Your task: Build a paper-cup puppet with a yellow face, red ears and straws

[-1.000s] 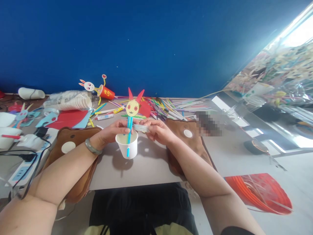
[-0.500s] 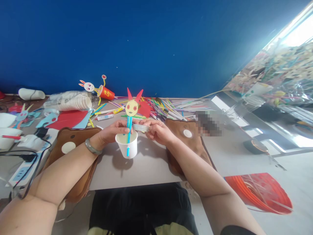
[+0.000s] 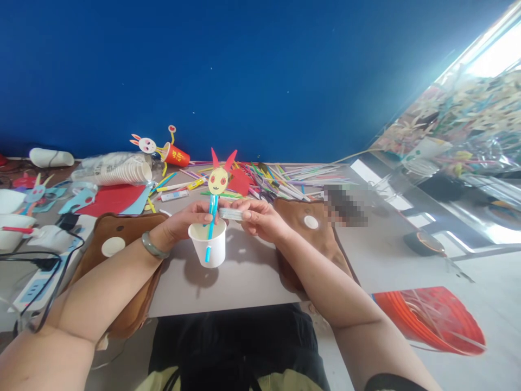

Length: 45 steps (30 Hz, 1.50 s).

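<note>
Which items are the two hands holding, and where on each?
The left hand pinches the blue stem below the yellow face; the right hand grips a whitish roll, apparently tape, by its right side.

A deep blue wall point(image 3: 260, 70) spans the upper part of the view, flat and plain, dotted with a few tiny pale specks. It darkens toward the left and takes on a hazy glare at the right. Along its foot runs the back edge of a grey-beige worktop point(image 3: 228, 293), whose smooth surface carries soft shadows. In the upper right corner, a bright opening point(image 3: 499, 60) is washed out to white; whether it is a window or a doorway cannot be told. Pale floor point(image 3: 480, 374) shows at the lower right.
</note>
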{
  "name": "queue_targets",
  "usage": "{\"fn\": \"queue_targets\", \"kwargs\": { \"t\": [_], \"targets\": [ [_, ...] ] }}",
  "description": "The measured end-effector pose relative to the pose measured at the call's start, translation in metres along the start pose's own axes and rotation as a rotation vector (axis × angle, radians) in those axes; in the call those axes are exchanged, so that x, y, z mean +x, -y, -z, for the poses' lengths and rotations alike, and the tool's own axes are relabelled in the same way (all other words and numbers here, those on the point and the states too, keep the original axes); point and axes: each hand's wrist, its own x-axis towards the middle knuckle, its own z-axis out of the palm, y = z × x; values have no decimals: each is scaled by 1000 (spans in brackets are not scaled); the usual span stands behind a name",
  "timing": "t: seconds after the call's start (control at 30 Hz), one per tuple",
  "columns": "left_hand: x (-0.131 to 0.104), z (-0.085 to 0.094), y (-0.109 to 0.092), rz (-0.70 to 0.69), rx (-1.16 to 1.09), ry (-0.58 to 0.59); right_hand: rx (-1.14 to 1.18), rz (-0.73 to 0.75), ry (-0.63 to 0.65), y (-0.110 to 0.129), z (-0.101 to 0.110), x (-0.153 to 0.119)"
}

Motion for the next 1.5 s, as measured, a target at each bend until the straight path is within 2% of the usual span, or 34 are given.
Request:
{"fn": "queue_targets", "kwargs": {
  "t": [0.2,0.5,0.67,0.97,1.13,1.4,1.5],
  "targets": [
    [-1,-2,-1,23,25,9,-38,-3,-32,-1,-2,1],
    [-2,-4,-3,-11,-7,-43,-41,24,49,2,0,1],
    [-2,-5,-3,-19,-26,-15,-16,33,96,0,5,1],
    [-1,-6,-2,-22,-21,26,-28,-3,13,-1,1,1],
    [1,-6,-1,-26,16,-6,-21,4,-45,-1,-3,1],
    [1,-10,-3,-47,55,-43,-62,49,30,-2,1,1],
    [1,-8,-1,-47,60,-61,-84,45,-14,-3,1,1]
  ]
}}
